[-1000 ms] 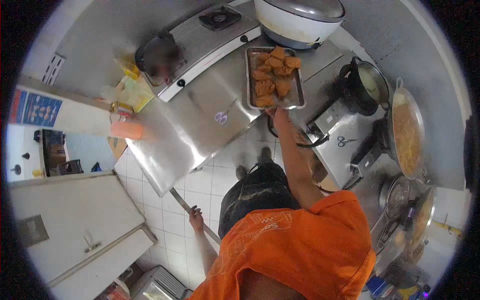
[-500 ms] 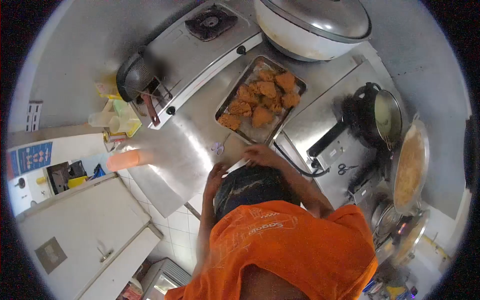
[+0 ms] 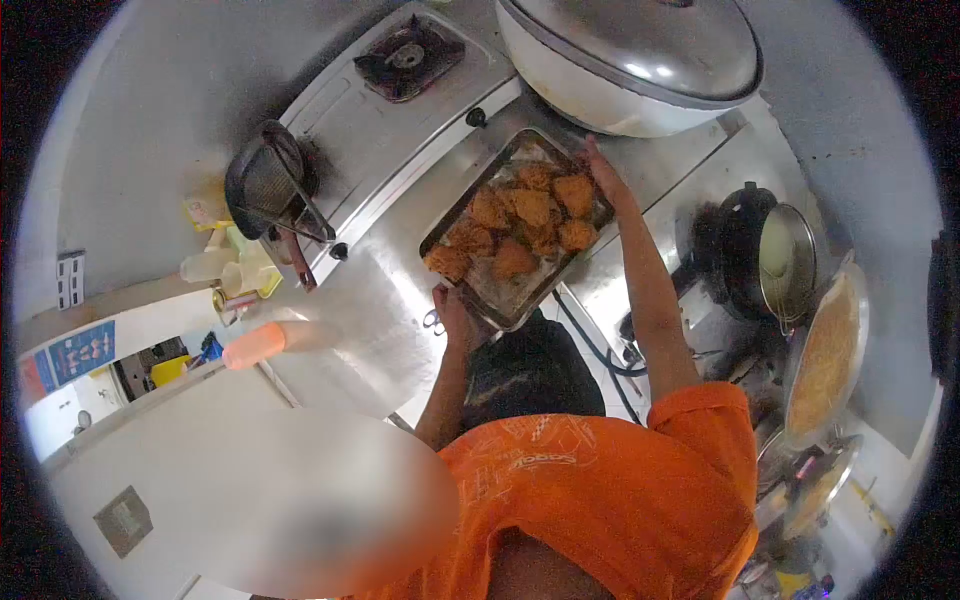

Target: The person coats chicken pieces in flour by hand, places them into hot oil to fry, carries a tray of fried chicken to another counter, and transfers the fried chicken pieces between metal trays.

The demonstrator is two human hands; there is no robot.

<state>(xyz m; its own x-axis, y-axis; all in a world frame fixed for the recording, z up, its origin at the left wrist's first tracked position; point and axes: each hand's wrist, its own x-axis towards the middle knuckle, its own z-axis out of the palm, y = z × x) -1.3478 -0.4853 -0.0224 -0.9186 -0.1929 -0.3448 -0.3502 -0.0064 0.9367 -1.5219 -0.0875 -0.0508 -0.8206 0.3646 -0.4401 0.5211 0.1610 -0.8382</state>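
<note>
The shirt (image 3: 600,480) is bright orange with pale writing. The crispy food (image 3: 530,208) is golden brown. The big pot (image 3: 610,90) is white with a gray rim.

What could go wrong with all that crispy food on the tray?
If the tray tips, the crispy piece by its left corner might slide off, because it sits right by the rim. The scissors are close beside the left hand, so they could get bumped. The right hand is near the big pot and might knock it.
</note>
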